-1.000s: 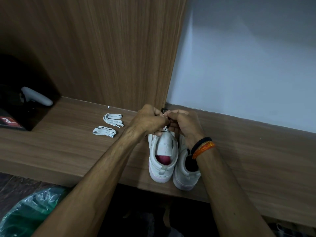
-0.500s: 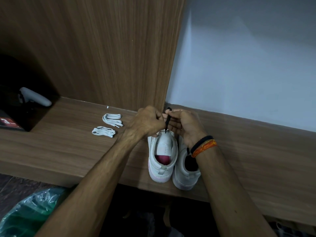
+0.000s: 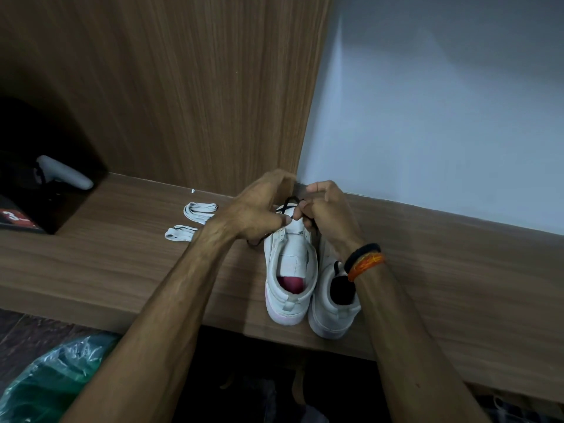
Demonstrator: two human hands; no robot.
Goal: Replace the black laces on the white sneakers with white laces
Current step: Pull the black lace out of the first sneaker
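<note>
Two white sneakers stand side by side on the wooden shelf, heels toward me: the left sneaker with a pink insole and the right sneaker. A black lace loops up over the left sneaker's tongue. My left hand and my right hand both pinch this lace above the shoe's front. Two bundled white laces lie to the left, the far white lace and the near white lace. My hands hide the shoes' eyelets.
A wooden cabinet panel and a pale wall rise behind the shelf. A dark niche at left holds a grey handle-shaped object. A green plastic bag lies below the shelf's front edge.
The black lace has come out into a visible loop between my hands. My hands have spread slightly apart above the left sneaker.
</note>
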